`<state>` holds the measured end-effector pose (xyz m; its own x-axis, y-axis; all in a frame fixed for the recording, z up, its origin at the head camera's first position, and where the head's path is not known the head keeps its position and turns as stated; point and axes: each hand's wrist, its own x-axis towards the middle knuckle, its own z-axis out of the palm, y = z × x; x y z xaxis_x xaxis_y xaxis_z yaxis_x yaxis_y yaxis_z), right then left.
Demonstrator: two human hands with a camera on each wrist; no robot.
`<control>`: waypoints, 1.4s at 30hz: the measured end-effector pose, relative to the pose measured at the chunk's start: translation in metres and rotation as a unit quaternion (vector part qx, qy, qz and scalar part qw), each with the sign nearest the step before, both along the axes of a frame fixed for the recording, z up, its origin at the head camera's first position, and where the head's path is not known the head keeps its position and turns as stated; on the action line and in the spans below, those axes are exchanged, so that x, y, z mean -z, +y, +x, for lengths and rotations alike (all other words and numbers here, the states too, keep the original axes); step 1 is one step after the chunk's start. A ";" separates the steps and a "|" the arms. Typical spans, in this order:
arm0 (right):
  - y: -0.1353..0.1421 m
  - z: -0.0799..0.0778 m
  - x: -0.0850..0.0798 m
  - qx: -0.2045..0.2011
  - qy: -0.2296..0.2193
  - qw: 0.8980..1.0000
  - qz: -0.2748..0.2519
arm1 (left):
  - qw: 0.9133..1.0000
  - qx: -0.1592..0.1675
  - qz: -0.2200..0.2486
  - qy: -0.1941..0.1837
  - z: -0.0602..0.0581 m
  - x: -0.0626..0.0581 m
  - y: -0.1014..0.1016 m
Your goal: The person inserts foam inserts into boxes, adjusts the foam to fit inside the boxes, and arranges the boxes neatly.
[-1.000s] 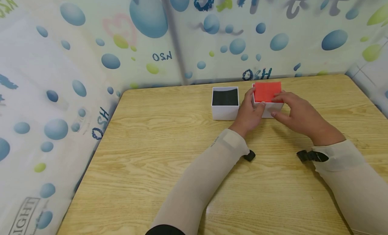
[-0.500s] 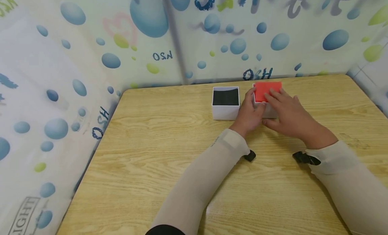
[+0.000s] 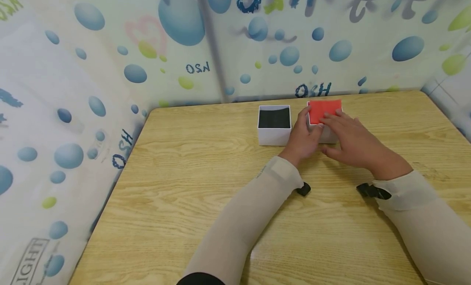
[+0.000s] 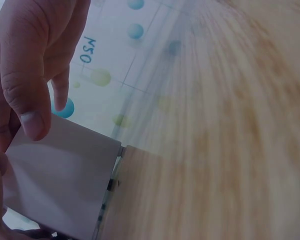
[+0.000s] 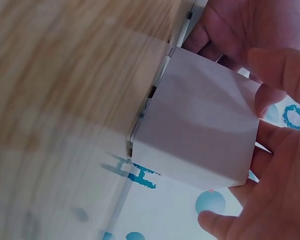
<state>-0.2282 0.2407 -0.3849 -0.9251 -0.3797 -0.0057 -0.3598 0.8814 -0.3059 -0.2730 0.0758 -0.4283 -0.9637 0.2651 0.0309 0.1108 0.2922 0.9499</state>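
On the right at the back of the table, a white box (image 3: 326, 135) has a flat red piece (image 3: 321, 109) across its top; what the piece is made of I cannot tell. My left hand (image 3: 301, 138) grips the box at its left front corner, thumb on the front wall and fingers along the left side. My right hand (image 3: 355, 144) lies over the right part of the red piece, fingers extended and touching it, the thumb apart in front. In the right wrist view, the box's plain front wall (image 5: 200, 120) shows between both hands; the red piece is mostly hidden there.
A second white box (image 3: 274, 137) stands just left of my left hand, with a black piece (image 3: 274, 118) inside its open top. Both sit near the back edge of the wooden table (image 3: 176, 187). A printed curtain (image 3: 235, 43) hangs right behind it.
My right hand has moved left from the box's right edge onto the red piece, then shifted back slightly. The left hand keeps its grip; both boxes stay in place.
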 end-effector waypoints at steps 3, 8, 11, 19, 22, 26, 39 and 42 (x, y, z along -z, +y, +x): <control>0.000 -0.001 0.000 -0.009 0.006 1.000 -0.004 | 1.000 -0.003 -0.001 -0.002 0.000 0.000 -0.001; 0.000 -0.003 0.000 -0.020 0.017 1.000 -0.007 | 1.000 -0.005 -0.003 -0.007 0.003 -0.001 -0.001; 0.000 -0.004 0.001 -0.021 0.017 1.000 -0.003 | 1.000 -0.006 -0.003 -0.012 0.004 -0.003 -0.001; -0.001 -0.006 -0.001 -0.018 0.009 1.000 0.011 | 1.000 -0.007 -0.002 -0.012 0.004 -0.003 -0.003; -0.003 -0.007 -0.002 -0.018 0.006 1.000 0.018 | 1.000 -0.007 0.002 -0.012 0.004 -0.002 -0.004; -0.005 -0.008 -0.001 -0.018 0.005 0.999 0.026 | 1.000 -0.007 0.003 -0.015 0.004 -0.001 -0.004; -0.007 -0.008 0.001 -0.014 0.016 0.999 0.029 | 1.000 -0.007 0.003 -0.015 0.002 -0.001 -0.003; -0.007 -0.009 0.001 -0.013 0.013 1.000 0.022 | 1.000 -0.004 -0.001 -0.008 0.001 0.000 -0.003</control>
<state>-0.2371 0.2340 -0.3862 -0.9147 -0.4041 0.0020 -0.3909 0.8836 -0.2578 -0.2719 0.0725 -0.4280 -0.9661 0.2577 0.0144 0.0926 0.2941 0.9513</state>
